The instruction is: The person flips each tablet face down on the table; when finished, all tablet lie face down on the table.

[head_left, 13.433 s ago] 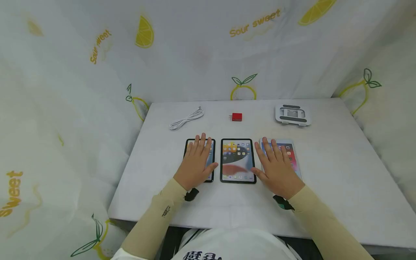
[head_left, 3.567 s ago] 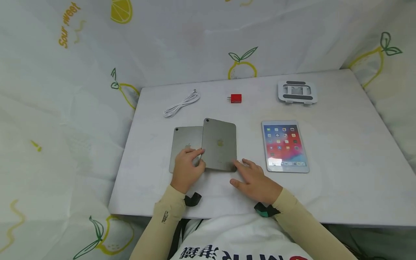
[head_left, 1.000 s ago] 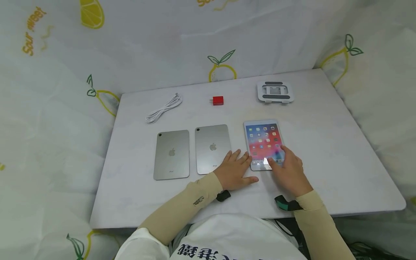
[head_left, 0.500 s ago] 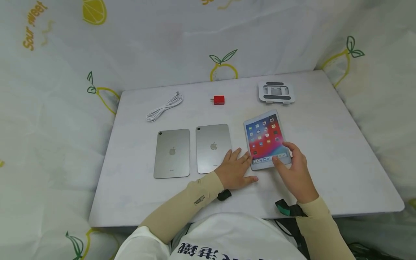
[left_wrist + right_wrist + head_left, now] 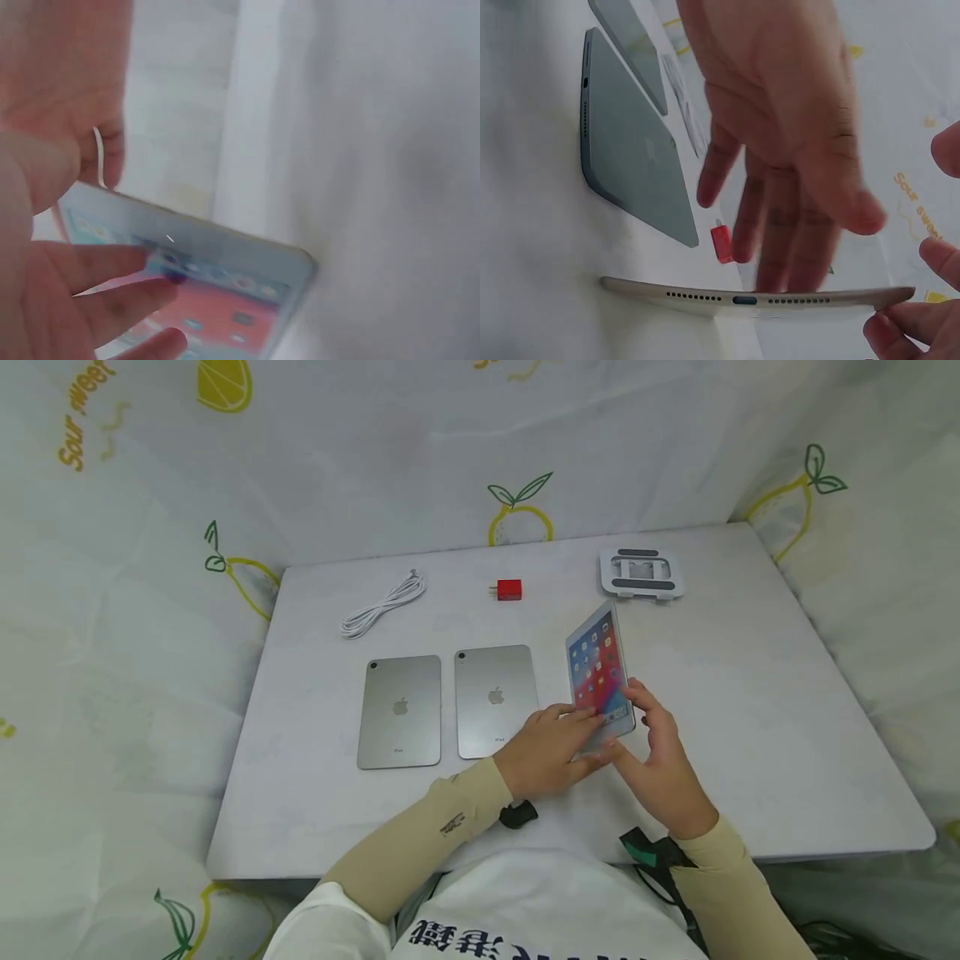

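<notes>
A white tablet (image 5: 592, 668) stands tilted on its left long edge, its lit screen facing left. At its raised right edge, my right hand (image 5: 663, 768) holds it with curled fingertips. Meanwhile my left hand (image 5: 551, 752) lays extended fingers against the lower screen; the left wrist view shows those fingers (image 5: 120, 300) across the icons. In the right wrist view the tablet's port edge (image 5: 840, 297) faces the camera, with right fingertips (image 5: 889, 334) at one corner. Two silver tablets lie back up to the left, one (image 5: 491, 685) beside my left hand, the other (image 5: 400, 718) farther left.
Toward the back of the white table (image 5: 787, 760) lie a coiled white cable (image 5: 384, 604), a red plug charger (image 5: 509, 590) and a white-and-grey folding stand (image 5: 641, 573). Lemon-printed white cloth (image 5: 375, 460) hangs behind the table and at its sides.
The white tablet has gone from lying flat to tilted, its right edge lifted by my right hand. My left fingers have moved from the table beside it onto its screen.
</notes>
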Demonstrator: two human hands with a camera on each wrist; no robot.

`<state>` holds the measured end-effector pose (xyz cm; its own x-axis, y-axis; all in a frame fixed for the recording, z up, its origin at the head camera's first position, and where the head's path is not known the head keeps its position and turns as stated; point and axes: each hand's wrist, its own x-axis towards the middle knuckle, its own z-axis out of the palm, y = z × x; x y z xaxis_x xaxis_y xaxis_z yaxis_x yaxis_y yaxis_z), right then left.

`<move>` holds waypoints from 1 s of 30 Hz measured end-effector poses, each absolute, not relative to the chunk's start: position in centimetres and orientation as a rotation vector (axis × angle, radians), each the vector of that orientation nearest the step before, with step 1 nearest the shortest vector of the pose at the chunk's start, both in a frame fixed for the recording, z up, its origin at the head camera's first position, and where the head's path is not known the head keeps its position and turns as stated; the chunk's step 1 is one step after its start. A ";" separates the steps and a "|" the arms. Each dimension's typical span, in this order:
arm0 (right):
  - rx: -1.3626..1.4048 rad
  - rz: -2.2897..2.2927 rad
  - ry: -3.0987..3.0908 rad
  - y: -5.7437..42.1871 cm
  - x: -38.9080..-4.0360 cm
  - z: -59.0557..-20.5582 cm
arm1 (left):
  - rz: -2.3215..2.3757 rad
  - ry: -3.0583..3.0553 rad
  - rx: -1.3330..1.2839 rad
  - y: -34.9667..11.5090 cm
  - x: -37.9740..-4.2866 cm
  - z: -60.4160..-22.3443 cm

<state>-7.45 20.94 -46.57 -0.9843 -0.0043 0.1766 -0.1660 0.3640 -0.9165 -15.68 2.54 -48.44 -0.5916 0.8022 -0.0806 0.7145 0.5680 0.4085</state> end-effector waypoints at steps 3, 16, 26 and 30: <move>0.221 1.681 -2.475 20.5 -7.4 -46.6 | 0.601 2.606 1.316 2.4 -15.7 -47.4; 0.471 1.650 -2.518 18.7 -8.3 -47.4 | 0.814 2.780 1.299 0.5 -16.4 -46.5; 0.500 1.696 -2.753 18.1 -9.1 -48.1 | 0.901 2.769 1.300 -2.5 -17.0 -46.7; 0.399 1.566 -2.976 18.1 -9.3 -49.0 | 0.925 2.844 1.218 -3.7 -17.1 -46.9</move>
